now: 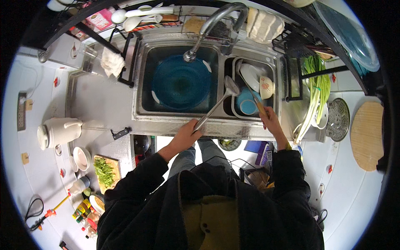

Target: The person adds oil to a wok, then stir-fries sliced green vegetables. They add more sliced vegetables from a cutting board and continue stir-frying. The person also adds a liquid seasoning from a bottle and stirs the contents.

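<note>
My left hand (186, 136) grips the long metal handle of a ladle (215, 107). The ladle's head lies over the divider between the two sink bowls. In my right hand (271, 121) is a long utensil with a wooden handle (260, 107) and a thin metal shaft; its far end reaches into the right sink bowl, and its type is unclear. That bowl holds a light-coloured tub (234, 106) with a white dish (250, 75), a cream bowl with a flower pattern (266, 88) and an upturned blue bowl (247, 107). A round blue basin (161, 70) sits in the left bowl.
The faucet (207, 26) arches over the left bowl. Black shelf legs (126, 59) flank the sink. Spring onions (314, 97) lie at right. At left are a white kettle (61, 132), a black-handled knife (121, 133) and a cutting board (115, 165) bearing chopped greens.
</note>
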